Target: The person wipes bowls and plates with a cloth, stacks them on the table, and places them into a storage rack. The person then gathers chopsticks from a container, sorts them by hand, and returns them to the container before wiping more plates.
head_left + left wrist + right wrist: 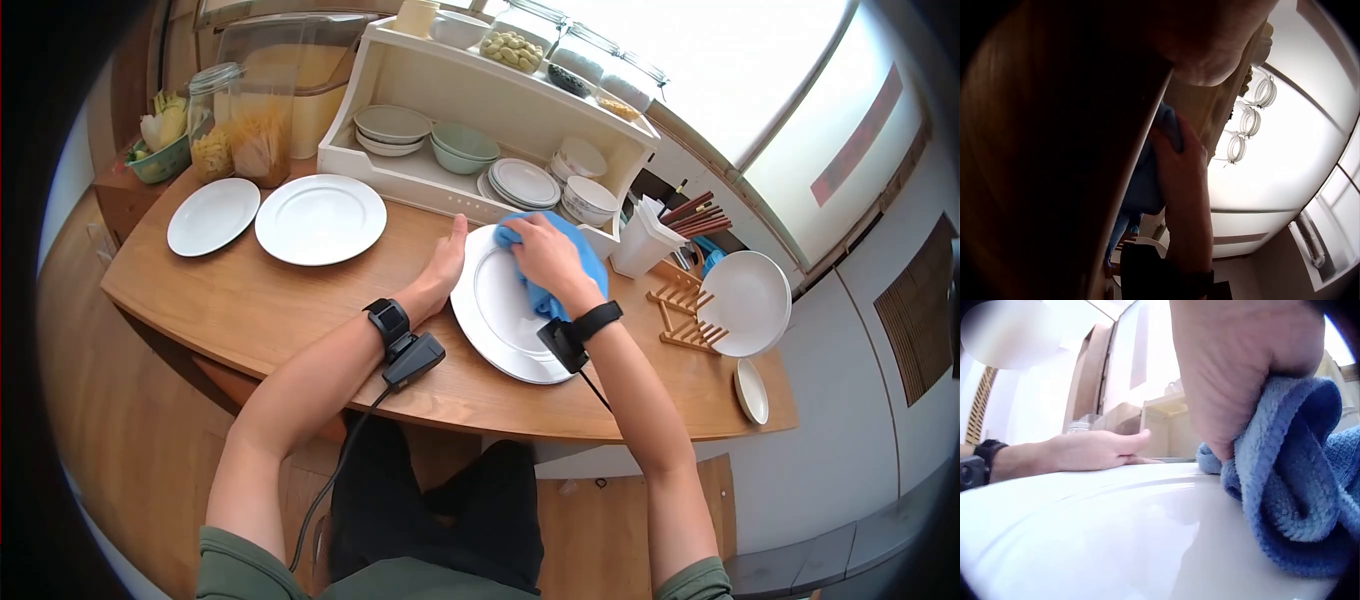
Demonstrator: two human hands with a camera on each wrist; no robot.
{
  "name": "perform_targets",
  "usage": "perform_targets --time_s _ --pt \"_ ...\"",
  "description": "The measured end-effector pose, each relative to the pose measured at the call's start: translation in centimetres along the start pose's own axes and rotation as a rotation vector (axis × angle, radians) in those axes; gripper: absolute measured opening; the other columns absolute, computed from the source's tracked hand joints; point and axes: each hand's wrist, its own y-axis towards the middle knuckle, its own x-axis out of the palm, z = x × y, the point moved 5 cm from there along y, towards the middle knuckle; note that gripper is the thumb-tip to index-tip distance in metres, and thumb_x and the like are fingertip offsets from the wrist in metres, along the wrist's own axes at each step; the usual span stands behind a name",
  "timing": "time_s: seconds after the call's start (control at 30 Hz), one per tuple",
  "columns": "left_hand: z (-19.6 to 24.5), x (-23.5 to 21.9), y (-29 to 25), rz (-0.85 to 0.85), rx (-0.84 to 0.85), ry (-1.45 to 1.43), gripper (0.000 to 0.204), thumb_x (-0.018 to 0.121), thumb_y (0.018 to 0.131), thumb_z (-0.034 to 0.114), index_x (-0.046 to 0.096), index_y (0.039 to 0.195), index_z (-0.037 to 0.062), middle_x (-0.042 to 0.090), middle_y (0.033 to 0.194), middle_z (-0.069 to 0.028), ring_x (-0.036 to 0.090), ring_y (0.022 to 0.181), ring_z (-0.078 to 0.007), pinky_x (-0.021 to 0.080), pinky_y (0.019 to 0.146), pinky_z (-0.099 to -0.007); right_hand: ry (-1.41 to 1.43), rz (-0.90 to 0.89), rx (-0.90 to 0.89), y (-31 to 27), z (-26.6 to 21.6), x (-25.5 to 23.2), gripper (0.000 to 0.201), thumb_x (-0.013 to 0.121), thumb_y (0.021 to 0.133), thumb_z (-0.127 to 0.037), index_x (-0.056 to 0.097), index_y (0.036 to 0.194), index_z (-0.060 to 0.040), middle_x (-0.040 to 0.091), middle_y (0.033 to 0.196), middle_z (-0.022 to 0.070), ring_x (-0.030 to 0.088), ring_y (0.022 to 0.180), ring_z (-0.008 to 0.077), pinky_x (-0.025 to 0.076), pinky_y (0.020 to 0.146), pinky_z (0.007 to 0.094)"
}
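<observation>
A large white plate (487, 312) lies in front of the person near the table's front edge. Against its left rim rests the left hand (438, 272), thumb raised and clear of the plate; in the right wrist view this hand (1094, 450) shows straight fingers partly hidden behind the rim. The right hand (548, 258) grips a bunched blue cloth (585, 245) and presses it on the plate's upper right part. Seen from the right wrist, folds of the cloth (1291, 487) hang over the white surface below the palm.
Two white plates (320, 220) lie on the left of the wooden table (250, 320). Behind stands a white shelf (450, 80) with bowls, plates and jars. At right are a chopstick holder (645, 240), a wooden rack (688, 320) with a white plate (745, 300), and a small oval dish (750, 392).
</observation>
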Motion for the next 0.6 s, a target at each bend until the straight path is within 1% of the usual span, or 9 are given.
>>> perform_targets --time_s 0.13,0.2,0.3,0.33,0.43,0.47,0.5,0.53,0.6 --pt "0.2 0.1 -0.2 0.030 0.005 0.020 0.069 0.023 0.099 0.054 0.062 0.101 -0.0039 0.063 0.093 -0.0113 0.058 0.086 -0.0173 0.047 0.077 -0.0312 -0.088 -0.024 0.140 -2.5 5.3 -0.2 0.035 0.057 0.083 -0.013 0.058 0.118 -0.0162 0.058 0.113 0.0147 0.057 0.101 0.0367 0.048 0.085 0.0432" --pt "0.2 0.0 -0.1 0.040 0.006 0.002 0.069 0.023 0.099 0.053 0.061 0.102 -0.0043 0.064 0.094 -0.0117 0.058 0.087 -0.0176 0.047 0.078 -0.0315 -0.117 -0.036 0.222 -3.8 7.7 0.1 0.039 0.057 0.082 -0.015 0.056 0.121 -0.0156 0.057 0.113 0.0185 0.060 0.097 0.0389 0.050 0.082 0.0453" --pt "0.3 0.3 -0.1 0.013 0.039 0.061 0.069 0.023 0.099 0.052 0.061 0.102 -0.0047 0.064 0.094 -0.0120 0.058 0.088 -0.0175 0.046 0.080 -0.0318 -0.083 -0.076 0.252 -4.1 8.0 -0.1 0.040 0.057 0.082 -0.015 0.054 0.121 -0.0112 0.055 0.113 0.0244 0.059 0.097 0.0433 0.049 0.083 0.0472" --pt "0.2 0.4 0.0 0.010 0.032 0.023 0.069 0.022 0.099 0.053 0.061 0.102 -0.0045 0.064 0.095 -0.0119 0.058 0.088 -0.0174 0.046 0.080 -0.0319 -0.081 -0.072 0.257 -4.0 7.5 -0.3 0.040 0.057 0.082 -0.015 0.054 0.121 -0.0112 0.055 0.113 0.0244 0.059 0.097 0.0433 0.049 0.083 0.0472" --pt "-0.7 0.0 0.9 0.006 0.033 -0.001 0.071 0.022 0.098 0.055 0.062 0.101 -0.0039 0.064 0.095 -0.0120 0.058 0.087 -0.0174 0.046 0.080 -0.0320 0.020 -0.061 0.218 -2.3 4.2 0.7 0.039 0.054 0.080 -0.012 0.052 0.118 0.0004 0.048 0.116 0.0328 0.057 0.096 0.0481 0.048 0.085 0.0482" --pt "-0.8 -0.3 1.2 0.007 0.040 0.005 0.072 0.022 0.098 0.057 0.062 0.101 -0.0035 0.064 0.095 -0.0122 0.058 0.087 -0.0176 0.046 0.080 -0.0321 0.065 -0.064 0.169 -1.7 2.5 1.1 0.040 0.054 0.080 -0.011 0.051 0.118 0.0013 0.048 0.117 0.0327 0.057 0.095 0.0482 0.048 0.085 0.0479" --pt "-1.1 -0.6 1.5 0.009 0.044 0.009 0.072 0.022 0.098 0.057 0.062 0.101 -0.0035 0.064 0.095 -0.0122 0.058 0.087 -0.0176 0.046 0.080 -0.0321 0.109 -0.090 0.198 -1.3 1.2 1.7 0.045 0.055 0.083 -0.014 0.049 0.126 -0.0022 0.050 0.120 0.0291 0.053 0.107 0.0445 0.044 0.092 0.0448" --pt "-1.5 -0.8 1.7 0.003 0.007 0.006 0.074 0.023 0.097 0.059 0.062 0.101 -0.0032 0.064 0.096 -0.0124 0.058 0.087 -0.0180 0.047 0.079 -0.0324 0.135 -0.102 0.180 -1.6 -1.2 1.3 0.044 0.055 0.081 -0.012 0.050 0.124 -0.0020 0.050 0.119 0.0293 0.052 0.106 0.0453 0.044 0.092 0.0448" --pt "-1.7 -1.0 1.7 -0.002 -0.028 0.007 0.075 0.023 0.096 0.061 0.062 0.101 -0.0029 0.064 0.096 -0.0127 0.058 0.086 -0.0185 0.047 0.079 -0.0326 0.181 -0.025 -0.007 -2.4 -4.4 1.9 0.044 0.054 0.079 -0.008 0.051 0.122 -0.0024 0.050 0.119 0.0293 0.053 0.105 0.0450 0.045 0.091 0.0447"
